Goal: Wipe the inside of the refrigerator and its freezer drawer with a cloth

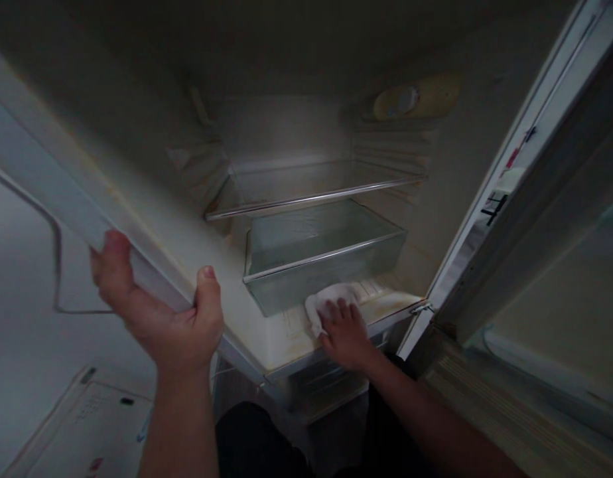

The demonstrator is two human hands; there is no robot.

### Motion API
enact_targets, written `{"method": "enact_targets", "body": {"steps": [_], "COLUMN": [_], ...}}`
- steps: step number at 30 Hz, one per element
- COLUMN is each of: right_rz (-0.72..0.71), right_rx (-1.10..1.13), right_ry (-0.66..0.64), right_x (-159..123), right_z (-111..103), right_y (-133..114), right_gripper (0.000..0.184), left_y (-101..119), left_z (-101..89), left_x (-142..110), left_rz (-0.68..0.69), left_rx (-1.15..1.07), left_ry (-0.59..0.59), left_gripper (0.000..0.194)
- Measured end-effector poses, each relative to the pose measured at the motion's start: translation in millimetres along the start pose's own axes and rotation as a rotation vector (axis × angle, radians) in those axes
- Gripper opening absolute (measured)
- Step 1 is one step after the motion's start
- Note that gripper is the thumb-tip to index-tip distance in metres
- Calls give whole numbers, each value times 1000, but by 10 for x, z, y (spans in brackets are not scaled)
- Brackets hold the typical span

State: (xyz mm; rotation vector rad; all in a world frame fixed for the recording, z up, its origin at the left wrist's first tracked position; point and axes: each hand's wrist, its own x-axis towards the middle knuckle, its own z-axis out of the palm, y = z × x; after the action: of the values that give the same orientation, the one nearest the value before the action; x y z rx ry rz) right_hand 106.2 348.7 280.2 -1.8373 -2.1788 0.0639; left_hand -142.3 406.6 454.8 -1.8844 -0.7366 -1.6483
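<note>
An open refrigerator fills the view, its inside dim and stained yellow in places. My left hand grips the left edge of the cabinet, the thumb on the inner side and the fingers around the outside. With my right hand I press a white cloth against the cabinet floor near the front lip. Behind the cloth stands a clear drawer with a pale front rim. Above it, a glass shelf with a shiny front edge sits slightly tilted in view.
The open door stands to the right, hinged near the lower corner. A yellowish lamp housing juts from the upper right inner wall. Below is a lower compartment. A white box lies at lower left, and a cable runs along the wall.
</note>
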Motion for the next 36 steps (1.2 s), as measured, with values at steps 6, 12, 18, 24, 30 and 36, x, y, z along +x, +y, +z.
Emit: {"method": "enact_targets", "body": {"steps": [6, 12, 18, 24, 30, 36], "right_rz": [-404, -454, -461, -474, -509, -550], "right_rx": [133, 141, 156, 170, 188, 214], "right_ry": [4, 98, 140, 163, 171, 159], "right_x": [-98, -201, -213, -215, -212, -252], "right_z": [228, 543, 639, 689, 728, 680], "right_y": [-838, -834, -765, -753, -728, -618], "right_gripper": [67, 67, 68, 68, 68, 66], "left_y": [3, 24, 35, 6, 20, 3], "left_z": [4, 2, 2, -1, 6, 11], "left_x": [-5, 1, 7, -4, 27, 46], "left_rz": [-7, -52, -105, -85, -26, 46], "left_rx": [-13, -49, -15, 15, 10, 32], "left_ry": [-14, -17, 1, -1, 14, 20], "left_gripper": [101, 99, 98, 99, 99, 98]}}
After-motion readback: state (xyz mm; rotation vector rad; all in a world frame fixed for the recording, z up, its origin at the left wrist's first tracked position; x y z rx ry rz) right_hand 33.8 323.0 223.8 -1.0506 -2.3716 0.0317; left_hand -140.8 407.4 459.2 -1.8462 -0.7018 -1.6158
